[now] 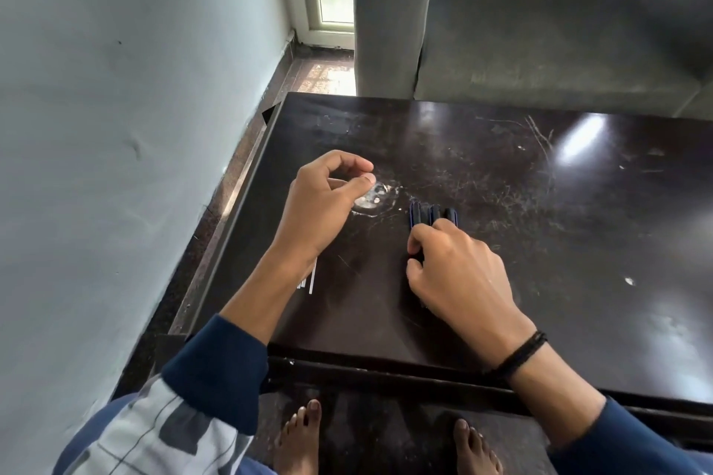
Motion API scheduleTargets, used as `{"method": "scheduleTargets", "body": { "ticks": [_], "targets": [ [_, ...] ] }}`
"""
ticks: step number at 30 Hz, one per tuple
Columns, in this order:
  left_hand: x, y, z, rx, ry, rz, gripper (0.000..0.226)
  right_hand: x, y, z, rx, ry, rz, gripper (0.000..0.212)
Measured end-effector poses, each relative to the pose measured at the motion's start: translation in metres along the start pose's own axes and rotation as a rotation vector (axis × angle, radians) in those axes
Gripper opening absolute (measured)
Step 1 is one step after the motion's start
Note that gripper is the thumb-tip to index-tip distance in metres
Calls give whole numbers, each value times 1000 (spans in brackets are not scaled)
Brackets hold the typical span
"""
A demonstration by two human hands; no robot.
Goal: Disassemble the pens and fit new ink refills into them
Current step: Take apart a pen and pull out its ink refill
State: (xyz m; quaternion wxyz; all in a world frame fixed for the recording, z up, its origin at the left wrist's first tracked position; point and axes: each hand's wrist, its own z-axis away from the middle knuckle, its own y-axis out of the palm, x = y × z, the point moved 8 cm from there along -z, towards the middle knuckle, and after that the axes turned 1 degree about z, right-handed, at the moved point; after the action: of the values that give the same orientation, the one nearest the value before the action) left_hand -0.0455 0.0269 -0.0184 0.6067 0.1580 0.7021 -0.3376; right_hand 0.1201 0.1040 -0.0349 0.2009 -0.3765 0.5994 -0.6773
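The dark table (559,212) has lots of bare top at 3 o'clock from the right hand (455,274). A hand could slide there and bump into nothing. At 12 o'clock from that hand, a little bunch of dark pens (432,213) lies in the way, touching its fingers. Past the pens there is more bare top up to the far edge, where the grey sofa (540,35) blocks the way. At 9 o'clock is the left hand (320,204), with a gap between the two hands. Thin white refills (311,280) lie by the left wrist, at 8 o'clock. Past the table's left edge is a thin strip of floor (231,181), then the wall (115,127).
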Motion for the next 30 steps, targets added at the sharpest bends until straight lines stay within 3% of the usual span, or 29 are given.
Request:
{"method": "scheduleTargets", "body": {
  "ticks": [5,13,18,22,27,30],
  "targets": [
    [7,3,-2,7,-39,5,8,-3,3,-4,-1,48,-84,19],
    [23,16,4,68,-240,145,18,-14,-3,-9,-50,156,-503,37],
    [23,35,13,220,-414,421,28,-9,-5,-9,-63,91,-543,43],
    [24,37,16,249,-433,489,25,-12,5,-13,-19,109,-567,35],
    [24,41,18,285,-438,527,27,-17,19,-20,55,202,-962,17],
    [24,41,18,256,-434,535,27,-16,19,-22,35,176,-974,14]
  ]
}}
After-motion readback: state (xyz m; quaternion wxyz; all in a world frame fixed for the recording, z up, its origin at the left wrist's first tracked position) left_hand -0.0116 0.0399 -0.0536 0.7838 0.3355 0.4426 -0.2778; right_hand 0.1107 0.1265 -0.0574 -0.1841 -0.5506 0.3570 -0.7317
